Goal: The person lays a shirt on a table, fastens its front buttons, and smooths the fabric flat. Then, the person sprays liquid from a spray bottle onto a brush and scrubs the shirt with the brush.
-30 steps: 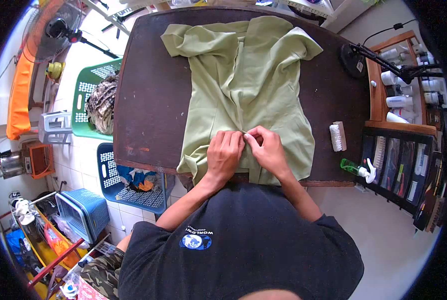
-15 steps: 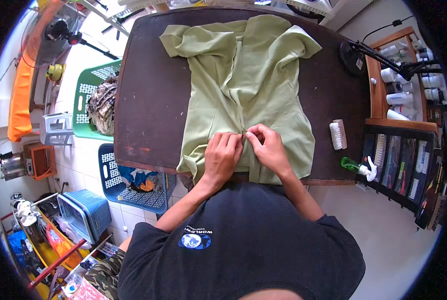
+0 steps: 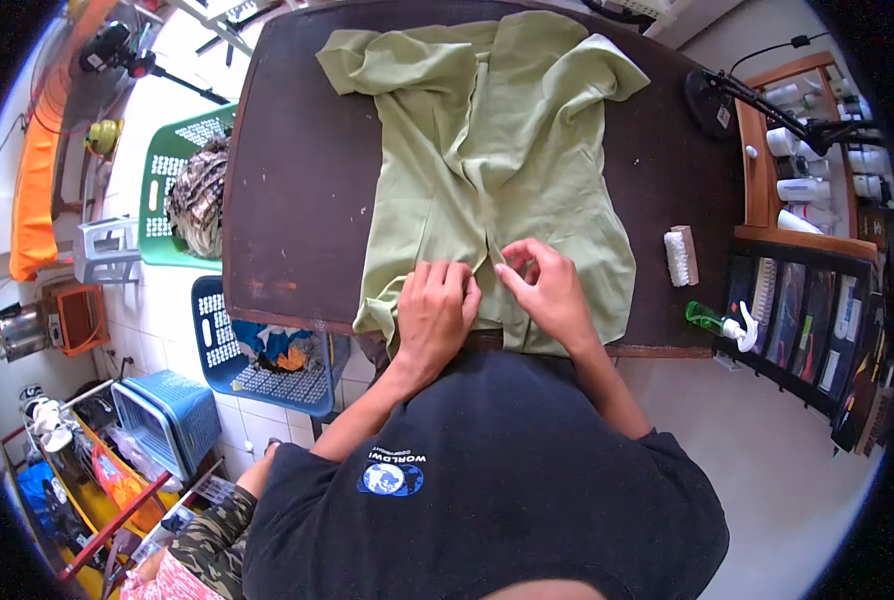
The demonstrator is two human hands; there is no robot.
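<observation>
And here it is: a pale green short-sleeved shirt (image 3: 557, 170) is spread down the middle of the dark bench (image 3: 297, 200), its collar end set towards the far edge and its hem brought right down to the near edge. Close to that near edge, beside the shirt's front placket, both hands are seen. The left hand (image 3: 435, 300) is laid on the cloth with its fingers curled; whether any fabric is gripped cannot be told, the fingertips being partly hidden. Just across from it, the right hand (image 3: 552, 290) is held loose, thumb and forefinger parted over the shirt. Out near the right edge, a white-bristled scrubbing brush (image 3: 677, 258) is found, and at the near right corner a green spray bottle (image 3: 705, 318) with a white trigger is spotted. Further up the right edge, a black lamp (image 3: 709, 105) is placed. Beyond the left edge, crumpled cloth (image 3: 202, 200) is held in a green basket (image 3: 150, 225).
</observation>
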